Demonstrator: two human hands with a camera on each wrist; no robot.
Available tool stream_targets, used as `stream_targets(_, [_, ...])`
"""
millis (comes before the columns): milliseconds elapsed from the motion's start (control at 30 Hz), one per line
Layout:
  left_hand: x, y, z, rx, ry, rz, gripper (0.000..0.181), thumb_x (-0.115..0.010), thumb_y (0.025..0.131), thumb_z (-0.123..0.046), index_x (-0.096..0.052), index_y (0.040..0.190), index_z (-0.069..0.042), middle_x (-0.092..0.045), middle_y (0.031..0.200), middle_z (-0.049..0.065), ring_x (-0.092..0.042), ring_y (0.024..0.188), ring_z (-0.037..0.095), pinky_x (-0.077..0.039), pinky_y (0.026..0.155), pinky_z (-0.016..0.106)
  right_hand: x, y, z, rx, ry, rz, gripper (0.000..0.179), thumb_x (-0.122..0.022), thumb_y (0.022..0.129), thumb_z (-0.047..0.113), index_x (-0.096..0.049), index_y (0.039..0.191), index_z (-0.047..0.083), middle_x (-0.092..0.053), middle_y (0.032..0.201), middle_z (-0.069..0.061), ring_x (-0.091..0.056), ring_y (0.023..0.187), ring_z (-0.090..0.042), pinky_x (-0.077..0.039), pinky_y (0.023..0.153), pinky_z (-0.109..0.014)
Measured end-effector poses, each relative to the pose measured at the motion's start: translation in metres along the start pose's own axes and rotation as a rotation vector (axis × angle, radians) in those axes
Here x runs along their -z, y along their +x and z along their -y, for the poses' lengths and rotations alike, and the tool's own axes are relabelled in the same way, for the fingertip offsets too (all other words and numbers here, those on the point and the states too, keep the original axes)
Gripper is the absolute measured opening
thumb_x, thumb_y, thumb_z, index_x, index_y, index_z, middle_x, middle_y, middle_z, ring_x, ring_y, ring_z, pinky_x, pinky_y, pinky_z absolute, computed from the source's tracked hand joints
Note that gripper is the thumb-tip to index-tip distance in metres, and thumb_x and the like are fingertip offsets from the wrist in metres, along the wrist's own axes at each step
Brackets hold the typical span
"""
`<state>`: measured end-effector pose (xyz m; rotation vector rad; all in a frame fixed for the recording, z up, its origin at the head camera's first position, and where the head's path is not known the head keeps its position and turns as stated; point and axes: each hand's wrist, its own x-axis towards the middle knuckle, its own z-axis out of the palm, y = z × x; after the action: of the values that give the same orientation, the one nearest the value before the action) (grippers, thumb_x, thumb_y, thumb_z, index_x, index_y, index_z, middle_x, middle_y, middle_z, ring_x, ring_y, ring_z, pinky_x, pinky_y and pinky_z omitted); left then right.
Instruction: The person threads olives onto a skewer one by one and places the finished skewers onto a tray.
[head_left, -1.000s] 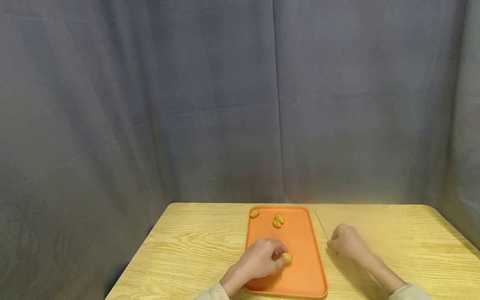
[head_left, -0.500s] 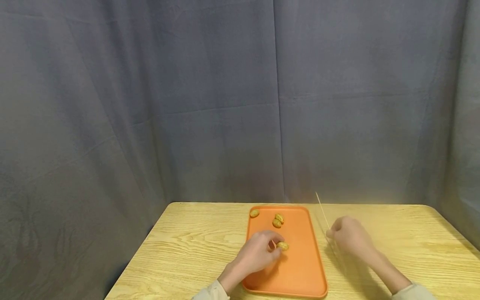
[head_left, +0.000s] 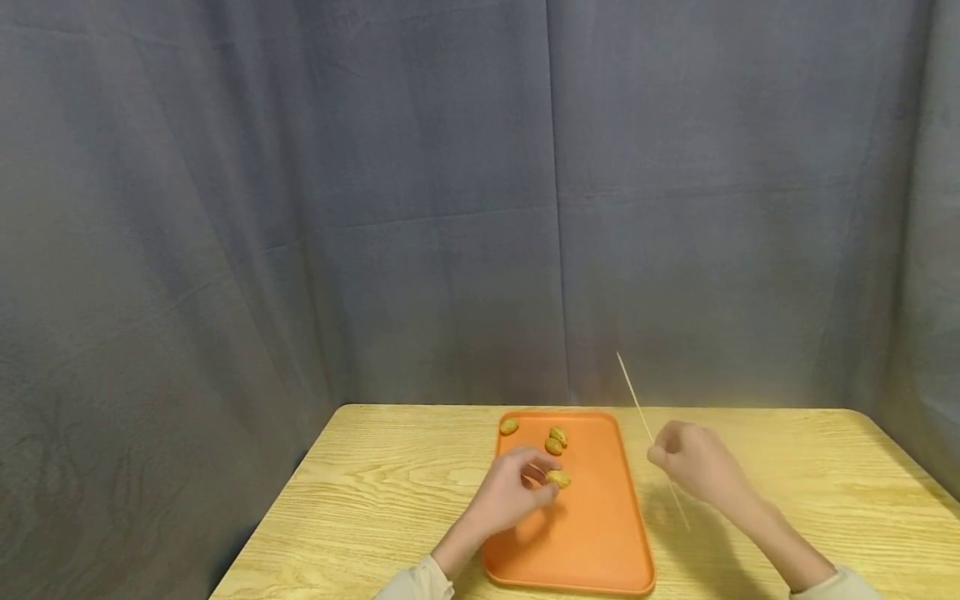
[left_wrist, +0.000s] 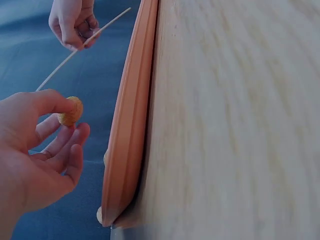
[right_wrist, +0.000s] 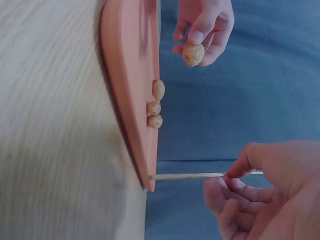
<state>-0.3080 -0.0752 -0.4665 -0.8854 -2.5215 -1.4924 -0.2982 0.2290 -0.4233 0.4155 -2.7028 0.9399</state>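
Note:
My left hand [head_left: 512, 493] pinches a small, yellow-brown, potato-like ball [head_left: 558, 479] between thumb and fingers, raised above the orange tray [head_left: 592, 533]. In the left wrist view the ball [left_wrist: 71, 111] has a rough surface, and the other fingers spread below it. To the right of the tray, my right hand [head_left: 697, 467] pinches a thin wooden skewer [head_left: 634, 398] near its middle, lifted off the table and slanting up to the left. The right wrist view shows the skewer [right_wrist: 190, 176] between thumb and forefinger.
Three similar balls lie at the tray's far end: one ball [head_left: 508, 427] in the left corner, and a pair, ball [head_left: 558, 435] and ball [head_left: 553, 447], side by side. The tray rests on a light wooden table [head_left: 390, 492]. A grey curtain [head_left: 450, 208] hangs behind.
My right hand has lifted the skewer from the table, its far tip rising. My left hand has raised the ball and moved it slightly away and left. The other balls have not moved.

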Motion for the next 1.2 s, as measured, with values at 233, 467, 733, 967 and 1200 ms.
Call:
stream_targets(233, [0.003, -0.001, 0.001, 0.159, -0.196, -0.015, 0.023, -0.077, 0.091, -0.015, -0.074, 0.115, -0.017, -0.066, 0.112, -0.007, -0.065, 0.098, 0.013, -0.057, 0.083, 0.034, 0.005, -0.004, 0.013, -0.006, 0.061, 0.043, 0.003, -0.060, 0.090, 0.006, -0.062, 0.087, 0.004, -0.060, 0.065, 0.000, -0.054, 0.054, -0.016, -0.045, 0.049, -0.030])
stream_targets(467, [0.006, 0.001, 0.003, 0.239, -0.470, -0.059, 0.028, -0.071, 0.092, -0.008, -0.073, 0.120, -0.010, -0.065, 0.118, 0.007, -0.069, 0.102, 0.023, -0.054, 0.094, 0.049, 0.003, -0.005, 0.026, 0.093, 0.102, -0.015, 0.009, -0.064, 0.091, 0.002, -0.063, 0.090, 0.011, -0.062, 0.074, 0.004, -0.057, 0.060, -0.012, -0.050, 0.059, -0.031])
stream_targets(733, [0.012, 0.003, 0.006, 0.231, -0.547, -0.090, 0.035, -0.068, 0.092, -0.008, -0.068, 0.126, -0.010, -0.059, 0.124, 0.011, -0.067, 0.107, 0.028, -0.053, 0.095, 0.040, -0.006, -0.006, 0.030, 0.215, 0.088, -0.101, 0.016, -0.069, 0.089, 0.001, -0.065, 0.092, 0.016, -0.064, 0.081, 0.012, -0.058, 0.071, -0.008, -0.051, 0.064, -0.030])
stream_targets(967, [0.015, 0.005, 0.007, 0.253, -0.660, -0.129, 0.036, -0.067, 0.093, -0.006, -0.066, 0.129, -0.006, -0.054, 0.129, 0.014, -0.067, 0.107, 0.029, -0.054, 0.093, 0.035, -0.008, -0.007, 0.032, 0.273, 0.132, -0.107, 0.021, -0.069, 0.090, 0.000, -0.066, 0.093, 0.020, -0.061, 0.075, 0.015, -0.051, 0.059, -0.005, -0.047, 0.053, -0.027])
stream_targets(1200, [0.020, 0.007, 0.011, 0.307, -0.872, -0.183, 0.039, -0.067, 0.097, -0.005, -0.060, 0.135, 0.002, -0.064, 0.114, 0.015, -0.067, 0.106, 0.026, -0.054, 0.091, 0.030, -0.007, -0.007, 0.036, 0.368, 0.152, -0.071, 0.023, -0.072, 0.093, 0.003, -0.067, 0.095, 0.025, -0.059, 0.074, 0.015, -0.046, 0.054, -0.002, -0.044, 0.048, -0.025])
